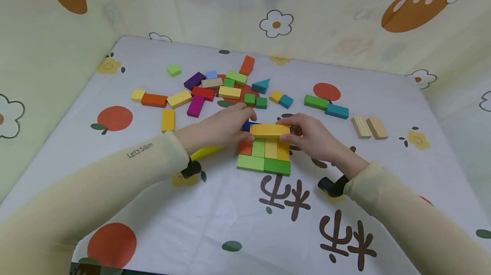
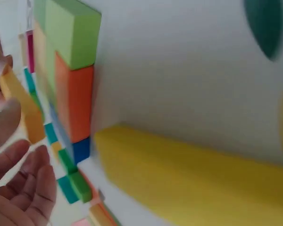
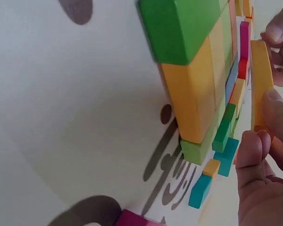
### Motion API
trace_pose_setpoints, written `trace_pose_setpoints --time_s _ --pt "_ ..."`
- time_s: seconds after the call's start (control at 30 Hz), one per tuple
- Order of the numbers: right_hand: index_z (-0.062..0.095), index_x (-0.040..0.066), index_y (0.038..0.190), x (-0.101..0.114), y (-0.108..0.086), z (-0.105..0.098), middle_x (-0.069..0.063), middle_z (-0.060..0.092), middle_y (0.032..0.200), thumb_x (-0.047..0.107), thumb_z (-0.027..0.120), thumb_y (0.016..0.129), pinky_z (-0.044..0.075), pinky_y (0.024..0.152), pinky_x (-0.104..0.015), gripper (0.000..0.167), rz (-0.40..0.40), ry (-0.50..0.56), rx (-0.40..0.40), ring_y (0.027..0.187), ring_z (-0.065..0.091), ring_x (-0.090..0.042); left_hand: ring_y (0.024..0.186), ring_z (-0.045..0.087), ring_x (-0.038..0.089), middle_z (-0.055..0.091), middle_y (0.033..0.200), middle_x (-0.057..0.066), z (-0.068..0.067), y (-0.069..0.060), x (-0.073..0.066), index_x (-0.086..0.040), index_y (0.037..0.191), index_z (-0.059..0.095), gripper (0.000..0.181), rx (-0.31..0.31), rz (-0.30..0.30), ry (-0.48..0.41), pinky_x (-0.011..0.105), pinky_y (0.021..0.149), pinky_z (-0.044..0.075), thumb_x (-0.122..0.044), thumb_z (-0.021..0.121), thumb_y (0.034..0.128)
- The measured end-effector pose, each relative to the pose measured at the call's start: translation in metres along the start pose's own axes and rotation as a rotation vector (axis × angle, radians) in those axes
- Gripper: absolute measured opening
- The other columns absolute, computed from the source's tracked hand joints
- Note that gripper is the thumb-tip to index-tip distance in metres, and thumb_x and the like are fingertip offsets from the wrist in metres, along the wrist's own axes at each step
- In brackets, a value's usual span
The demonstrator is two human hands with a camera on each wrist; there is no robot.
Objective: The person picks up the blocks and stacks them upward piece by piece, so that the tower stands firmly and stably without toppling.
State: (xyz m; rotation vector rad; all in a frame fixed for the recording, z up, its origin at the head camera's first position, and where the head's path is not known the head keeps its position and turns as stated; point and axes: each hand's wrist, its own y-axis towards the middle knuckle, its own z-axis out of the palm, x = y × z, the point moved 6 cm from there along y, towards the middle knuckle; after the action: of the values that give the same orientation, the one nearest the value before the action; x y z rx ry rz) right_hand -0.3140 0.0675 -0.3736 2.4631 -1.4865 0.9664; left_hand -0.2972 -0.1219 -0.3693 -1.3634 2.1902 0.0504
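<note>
A yellow-orange block is held level above a flat arrangement of blocks, its right end pinched by the right hand. My left hand is at the block's left end, thumb close to it; in the left wrist view its fingers are loosely bent. Below lie a light green block and a green block side by side, with orange-red, light green and yellow blocks behind them. A blue block shows partly behind the left fingertips. The right wrist view shows the held block between both hands.
Many loose coloured blocks, such as a red one, lie beyond the hands. Green and teal blocks and two wooden ones are at the right. A long yellow piece lies beside the left wrist.
</note>
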Motion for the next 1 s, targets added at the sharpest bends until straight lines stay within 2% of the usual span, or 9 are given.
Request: trace_pose_setpoints --time_s 0.17,0.43,0.73,0.8,0.87,0.93,1.0 --pt "0.065 0.006 0.136 0.002 0.002 0.008 -0.011 0.06 0.105 0.014 0.07 0.098 0.047 0.08 -0.033 0.04 -0.005 -0.012 0.009 0.095 0.054 -0.025 0.113 0.056 0.021 0.06 0.123 0.009 0.005 0.008 0.0 -0.007 0.13 0.063 0.037 0.004 -0.011 0.016 0.033 0.104 0.051 -0.022 0.071 0.0976" --pt "0.065 0.003 0.134 0.002 0.002 0.017 -0.014 0.063 0.118 0.015 0.073 0.095 0.051 0.08 -0.031 0.042 -0.015 -0.03 0.034 0.096 0.056 -0.025 0.111 0.056 0.022 0.063 0.12 0.011 0.008 0.008 0.004 -0.004 0.128 0.065 0.035 0.008 0.027 0.047 0.033 0.101 0.052 -0.022 0.07 0.0972" --pt "0.063 0.003 0.136 0.0 0.003 0.019 -0.014 0.063 0.113 0.014 0.073 0.095 0.05 0.077 -0.029 0.044 -0.006 -0.041 0.041 0.093 0.056 -0.024 0.111 0.056 0.021 0.062 0.121 0.009 0.013 0.01 0.007 -0.005 0.13 0.062 0.038 0.018 0.001 0.025 0.033 0.101 0.053 -0.024 0.07 0.0976" --pt "0.061 0.003 0.139 0.0 0.002 0.016 -0.014 0.063 0.115 0.015 0.073 0.095 0.05 0.078 -0.029 0.047 -0.011 -0.044 0.039 0.094 0.056 -0.024 0.113 0.056 0.022 0.06 0.125 0.01 0.008 0.005 0.009 -0.006 0.134 0.059 0.043 0.02 -0.019 0.017 0.035 0.102 0.052 -0.027 0.069 0.0981" --pt "0.06 0.003 0.14 -0.001 -0.002 0.01 -0.015 0.063 0.118 0.016 0.072 0.096 0.051 0.079 -0.03 0.047 -0.015 -0.052 0.02 0.095 0.057 -0.025 0.115 0.057 0.022 0.06 0.129 0.01 0.003 -0.006 0.015 -0.007 0.136 0.057 0.046 0.03 -0.056 0.045 0.036 0.102 0.053 -0.03 0.07 0.0974" --pt "0.06 0.004 0.14 -0.004 -0.007 0.002 -0.016 0.063 0.118 0.015 0.071 0.096 0.051 0.079 -0.032 0.047 -0.011 -0.066 -0.009 0.095 0.058 -0.026 0.113 0.059 0.024 0.06 0.128 0.012 -0.001 -0.021 0.024 -0.006 0.136 0.057 0.052 0.069 -0.117 0.119 0.038 0.099 0.054 -0.036 0.071 0.096" --pt "0.061 0.005 0.14 -0.009 -0.014 -0.006 -0.016 0.062 0.12 0.014 0.07 0.097 0.051 0.078 -0.033 0.044 0.004 -0.081 -0.04 0.095 0.058 -0.027 0.108 0.061 0.025 0.062 0.123 0.014 0.002 -0.038 0.035 -0.004 0.134 0.058 0.057 0.125 -0.17 0.231 0.04 0.095 0.056 -0.041 0.073 0.0936"
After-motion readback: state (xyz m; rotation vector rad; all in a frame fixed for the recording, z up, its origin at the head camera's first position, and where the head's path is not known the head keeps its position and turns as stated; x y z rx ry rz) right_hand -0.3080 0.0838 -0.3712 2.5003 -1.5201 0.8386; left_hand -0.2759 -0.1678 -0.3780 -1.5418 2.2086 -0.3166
